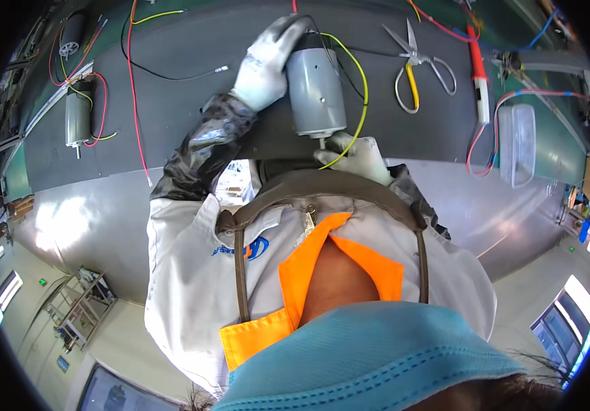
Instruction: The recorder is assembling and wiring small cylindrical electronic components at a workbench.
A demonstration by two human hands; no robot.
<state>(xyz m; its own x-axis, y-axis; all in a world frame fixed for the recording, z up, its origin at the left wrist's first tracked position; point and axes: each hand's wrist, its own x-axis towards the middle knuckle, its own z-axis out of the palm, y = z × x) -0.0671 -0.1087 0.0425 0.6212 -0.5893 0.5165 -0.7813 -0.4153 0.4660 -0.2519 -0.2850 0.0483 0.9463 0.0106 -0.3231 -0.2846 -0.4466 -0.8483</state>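
Observation:
A grey cylindrical electric motor [317, 92] lies lengthwise on the dark mat, its shaft end toward me. My left hand [267, 65], in a white glove, is closed round the motor's black far end. Close to my body, my gloved right hand [360, 159] has its fingers curled at the near end, by the shaft [322, 143]; the fingertips are partly hidden. A yellow-green wire [365, 103] arches from the far end down the motor's right side to my right hand. A thin black wire also runs from the far end.
Right of the motor lie yellow-handled scissors [412, 68], a red and white pen-shaped tool [477, 75] with a cord, and a clear plastic box [517, 145]. On the left are a second grey motor [78, 116], a darker one [71, 34] and loose red [132, 89] and black wires.

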